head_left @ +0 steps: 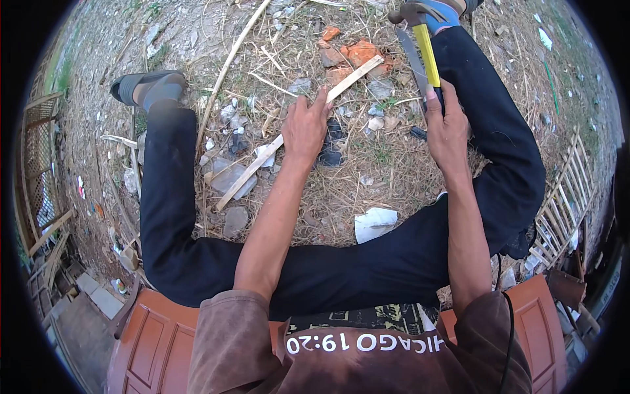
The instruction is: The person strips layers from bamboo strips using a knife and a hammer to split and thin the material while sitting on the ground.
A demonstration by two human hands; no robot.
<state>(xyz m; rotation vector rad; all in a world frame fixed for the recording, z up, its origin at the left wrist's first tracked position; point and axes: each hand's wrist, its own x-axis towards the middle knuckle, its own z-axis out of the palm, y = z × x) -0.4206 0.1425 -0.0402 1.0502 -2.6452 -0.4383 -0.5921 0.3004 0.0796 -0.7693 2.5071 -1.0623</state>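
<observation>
My left hand (306, 131) is closed around a pale, narrow wooden strip (354, 79). The strip slants from the lower left up to the right, its upper end by broken orange brick pieces (362, 54). In my right hand (447, 130) is a claw hammer (427, 56) with a yellow handle and dark grip. Its metal head points away from me, close to my right foot. A grey blade (412, 58) lies beside the hammer handle. Whether my right hand touches that blade, I cannot tell.
My legs in black trousers (167, 177) frame the work spot. Dry grass, stones, plastic scraps and a white shard (375, 224) cover the ground. A long thin stick (231, 59) lies at the far left. Wooden slat frames (569, 190) stand at right, a brown panelled board (161, 345) behind me.
</observation>
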